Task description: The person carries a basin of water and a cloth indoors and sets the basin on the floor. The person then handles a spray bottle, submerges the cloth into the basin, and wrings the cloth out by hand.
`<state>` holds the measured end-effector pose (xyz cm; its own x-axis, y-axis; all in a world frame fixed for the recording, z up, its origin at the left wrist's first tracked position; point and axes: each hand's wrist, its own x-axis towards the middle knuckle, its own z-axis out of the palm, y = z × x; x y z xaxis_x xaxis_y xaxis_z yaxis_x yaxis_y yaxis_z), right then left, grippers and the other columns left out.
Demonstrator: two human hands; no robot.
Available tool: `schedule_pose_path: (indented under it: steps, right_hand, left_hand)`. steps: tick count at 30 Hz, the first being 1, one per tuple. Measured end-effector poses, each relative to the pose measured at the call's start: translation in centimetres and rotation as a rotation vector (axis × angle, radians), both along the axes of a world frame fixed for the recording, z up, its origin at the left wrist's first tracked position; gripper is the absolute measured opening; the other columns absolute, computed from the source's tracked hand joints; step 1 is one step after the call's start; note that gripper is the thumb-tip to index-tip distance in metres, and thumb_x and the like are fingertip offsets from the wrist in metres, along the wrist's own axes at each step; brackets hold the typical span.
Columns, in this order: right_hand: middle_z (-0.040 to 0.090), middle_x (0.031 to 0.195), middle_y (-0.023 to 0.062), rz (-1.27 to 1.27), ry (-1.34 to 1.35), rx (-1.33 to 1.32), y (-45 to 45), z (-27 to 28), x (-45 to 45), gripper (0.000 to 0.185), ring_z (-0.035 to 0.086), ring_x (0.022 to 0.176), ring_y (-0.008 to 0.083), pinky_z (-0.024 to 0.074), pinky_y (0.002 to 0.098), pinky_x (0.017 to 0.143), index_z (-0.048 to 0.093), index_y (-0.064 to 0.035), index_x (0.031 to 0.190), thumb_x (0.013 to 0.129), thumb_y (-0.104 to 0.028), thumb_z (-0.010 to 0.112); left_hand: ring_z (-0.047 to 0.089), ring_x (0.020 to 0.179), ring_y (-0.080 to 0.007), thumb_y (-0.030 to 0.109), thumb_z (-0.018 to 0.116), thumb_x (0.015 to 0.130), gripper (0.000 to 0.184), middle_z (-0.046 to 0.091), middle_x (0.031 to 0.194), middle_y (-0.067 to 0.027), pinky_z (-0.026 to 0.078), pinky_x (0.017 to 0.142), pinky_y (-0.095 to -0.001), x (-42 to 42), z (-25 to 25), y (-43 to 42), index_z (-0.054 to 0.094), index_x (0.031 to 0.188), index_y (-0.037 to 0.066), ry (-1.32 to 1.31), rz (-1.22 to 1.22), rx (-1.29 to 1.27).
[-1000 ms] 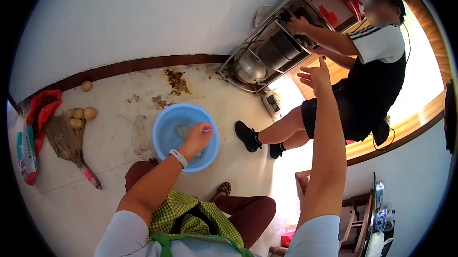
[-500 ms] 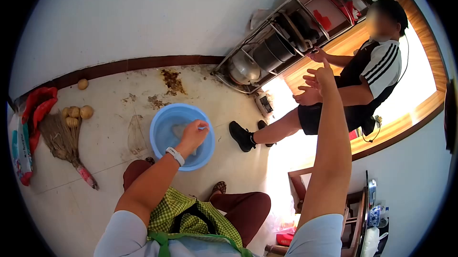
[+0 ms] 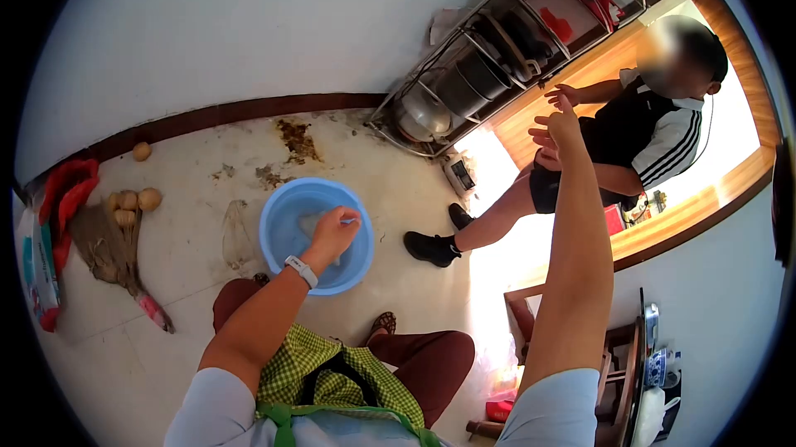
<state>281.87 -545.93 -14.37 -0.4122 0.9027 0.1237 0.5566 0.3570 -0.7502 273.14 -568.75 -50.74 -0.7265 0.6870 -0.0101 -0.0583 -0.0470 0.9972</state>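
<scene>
A light blue plastic basin [image 3: 274,260] stands on the tiled floor in front of my feet. Something pale and limp [image 3: 309,223] lies inside it; its kind is unclear. Over the basin, my left hand [image 3: 333,233] is closed in a pinch, and whatever its fingertips hold is too small to name. That wrist wears a white smart band [image 3: 302,271]. My right hand [image 3: 562,130] reaches out to the right with its fingers apart, nothing visible in it. From this view it overlaps the other person's hands, so touching or apart cannot be told.
A person [image 3: 618,144] in black and white stands by the bright doorway. A metal rack [image 3: 473,119] holds pots and a kettle [image 3: 423,115]. On the left are a broom [image 3: 108,248], round tan vegetables [image 3: 149,198] and a red bag [image 3: 70,190]. Brown stains [image 3: 297,140] mark the floor.
The other person has shifted and turned, the upper body moving right and the feet stepping wider apart. My left hand stays pinched over the basin; my right hand is still outstretched.
</scene>
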Motion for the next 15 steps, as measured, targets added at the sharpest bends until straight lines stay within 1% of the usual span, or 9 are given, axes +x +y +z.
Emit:
schedule_pose_path:
  steps: [4,6,7,11,13,14,15]
  right_hand:
    - [0.059,0.099,0.0134,-0.038,-0.086,0.064,2.1,0.4,-0.6,0.062,0.059,0.077,0.0198,0.0477,0.0299,0.065,0.013,-0.0228,0.139,0.082,-0.006,0.029]
    - [0.062,0.09,0.0147,-0.006,-0.112,0.069,2.4,0.4,-0.9,0.066,0.06,0.066,0.0187,0.0495,0.0269,0.056,0.006,-0.0218,0.139,0.082,-0.006,0.036]
    - [0.063,0.082,0.0132,0.001,-0.094,0.063,2.6,0.3,-1.0,0.067,0.059,0.062,0.0178,0.049,0.027,0.054,0.006,-0.0202,0.14,0.082,-0.004,0.035]
    - [0.063,0.077,0.0132,-0.008,-0.119,0.071,1.7,-0.2,-1.2,0.069,0.058,0.057,0.0168,0.0484,0.0274,0.05,0.006,-0.0186,0.14,0.081,-0.003,0.037]
    - [0.061,0.07,0.0131,-0.031,-0.134,0.103,2.0,-0.5,-1.4,0.071,0.054,0.05,0.0158,0.0463,0.0282,0.045,0.006,-0.0175,0.14,0.078,-0.003,0.04]
    - [0.061,0.07,0.0131,-0.031,-0.134,0.102,2.3,-0.5,-1.5,0.071,0.054,0.05,0.0158,0.0463,0.0282,0.045,0.006,-0.0175,0.14,0.078,-0.003,0.04]
    - [0.059,0.067,0.0126,-0.038,-0.121,0.092,2.6,-0.6,-1.4,0.073,0.051,0.047,0.0152,0.0446,0.0283,0.043,0.007,-0.0171,0.14,0.077,-0.002,0.042]
  left_hand:
    - [0.058,0.077,-0.0181,0.016,0.059,0.076,0.021,0.062,0.09,-0.0107,0.047,0.07,-0.03,0.1,-0.1,0.3,0.059,0.092,0.001,0.002,-0.003,0.016]
    - [0.058,0.077,-0.0182,0.016,0.059,0.076,0.022,0.062,0.091,-0.0107,0.047,0.07,-0.03,0.0,0.3,0.2,0.059,0.092,0.002,0.001,-0.013,0.013]
    - [0.059,0.077,-0.0184,0.016,0.059,0.076,0.022,0.062,0.091,-0.0107,0.047,0.07,-0.0301,0.1,0.4,0.1,0.059,0.093,0.002,-0.003,-0.021,0.008]
    - [0.058,0.077,-0.0179,0.016,0.059,0.077,0.022,0.062,0.091,-0.0102,0.047,0.07,-0.0298,0.2,0.8,0.0,0.059,0.093,0.002,0.003,-0.021,-0.03]
    - [0.058,0.077,-0.0174,0.017,0.059,0.077,0.022,0.062,0.09,-0.0098,0.047,0.07,-0.0296,0.1,0.5,0.2,0.059,0.093,0.001,-0.002,-0.032,-0.006]
    - [0.058,0.077,-0.0174,0.017,0.059,0.077,0.022,0.062,0.09,-0.0098,0.047,0.07,-0.0296,0.1,0.2,0.4,0.059,0.093,0.001,-0.001,-0.032,-0.007]
    - [0.058,0.077,-0.0173,0.017,0.059,0.077,0.022,0.062,0.09,-0.0097,0.047,0.07,-0.0295,0.1,0.0,0.5,0.059,0.093,0.001,0.0,-0.03,-0.008]
